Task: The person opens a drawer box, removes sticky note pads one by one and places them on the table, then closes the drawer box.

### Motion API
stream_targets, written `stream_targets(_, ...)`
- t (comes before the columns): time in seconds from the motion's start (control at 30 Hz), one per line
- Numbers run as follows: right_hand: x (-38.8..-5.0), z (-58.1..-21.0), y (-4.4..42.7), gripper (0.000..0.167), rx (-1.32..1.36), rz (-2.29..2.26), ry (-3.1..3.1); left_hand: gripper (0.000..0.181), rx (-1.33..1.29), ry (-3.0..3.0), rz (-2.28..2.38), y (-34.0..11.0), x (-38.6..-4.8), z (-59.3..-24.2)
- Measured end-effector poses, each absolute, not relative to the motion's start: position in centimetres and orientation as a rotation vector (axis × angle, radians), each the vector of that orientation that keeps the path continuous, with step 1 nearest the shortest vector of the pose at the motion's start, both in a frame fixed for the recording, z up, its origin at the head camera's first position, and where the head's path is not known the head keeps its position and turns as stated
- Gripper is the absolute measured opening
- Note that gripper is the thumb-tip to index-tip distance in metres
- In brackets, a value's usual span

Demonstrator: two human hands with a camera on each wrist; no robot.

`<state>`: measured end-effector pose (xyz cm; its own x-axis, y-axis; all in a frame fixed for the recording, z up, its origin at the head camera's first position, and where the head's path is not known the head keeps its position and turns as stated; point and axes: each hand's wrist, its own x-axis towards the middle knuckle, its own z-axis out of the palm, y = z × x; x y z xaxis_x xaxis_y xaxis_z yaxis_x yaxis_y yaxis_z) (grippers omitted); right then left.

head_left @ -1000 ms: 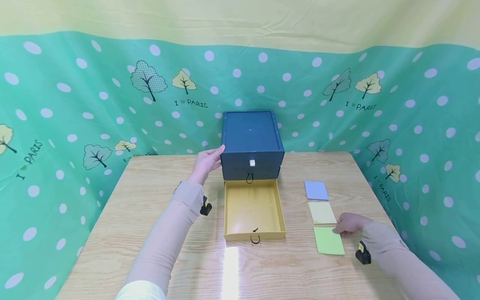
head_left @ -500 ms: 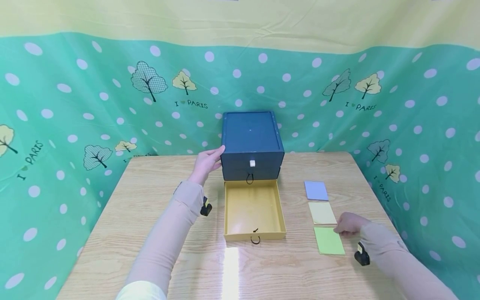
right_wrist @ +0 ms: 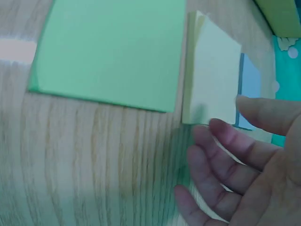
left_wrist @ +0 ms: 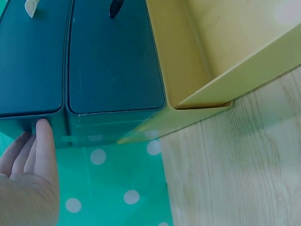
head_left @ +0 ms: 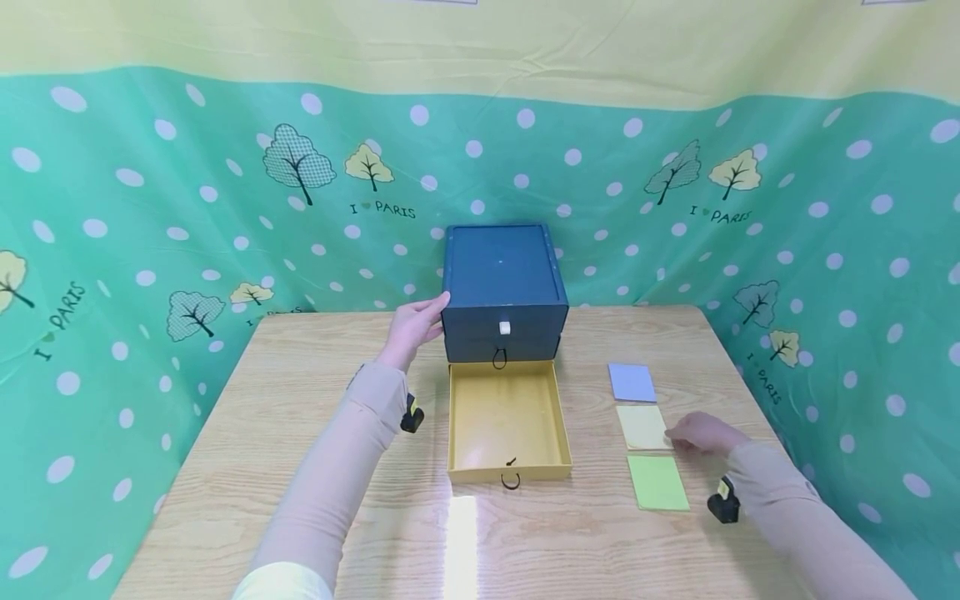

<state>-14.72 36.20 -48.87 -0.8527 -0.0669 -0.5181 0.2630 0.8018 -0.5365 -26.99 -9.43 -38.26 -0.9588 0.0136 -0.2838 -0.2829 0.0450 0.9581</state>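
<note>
My left hand (head_left: 411, 329) rests with straight fingers against the left side of the dark blue drawer box (head_left: 502, 271). The lower yellow drawer (head_left: 510, 417) is pulled out towards me, with no contents in it. On the right, my right hand (head_left: 707, 433) is at the right edge of the pale yellow sticky note pad (head_left: 645, 427). In the right wrist view its thumb and loosely bent fingers (right_wrist: 221, 165) are apart, with the thumb by the pad's corner. A green sticky note pad (head_left: 657, 483) lies nearer me, a blue sticky note pad (head_left: 632, 382) farther off.
Wooden table (head_left: 315, 367) under everything. A green dotted curtain (head_left: 480, 167) hangs behind and along both sides. The upper drawer front has a white knob (head_left: 505, 327); the yellow drawer has a black loop (head_left: 511, 481).
My right hand has shifted from the corner of the green sticky note pad slightly away from me to the pale yellow one. The left hand, drawer box and pads stay in place.
</note>
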Motion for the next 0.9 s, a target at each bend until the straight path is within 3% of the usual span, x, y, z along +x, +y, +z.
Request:
stream_targets(0.67,-16.6,-47.3,33.0,0.042,0.063,-1.361,2.327,0.057,-0.268,2.107,2.017,-9.4,-26.8,-38.2)
stream_targets(0.9,-17.2,-47.0,31.0,0.027,-0.074,-1.696,2.029,0.058,-0.26,2.088,2.025,-9.5,-26.9,-38.3)
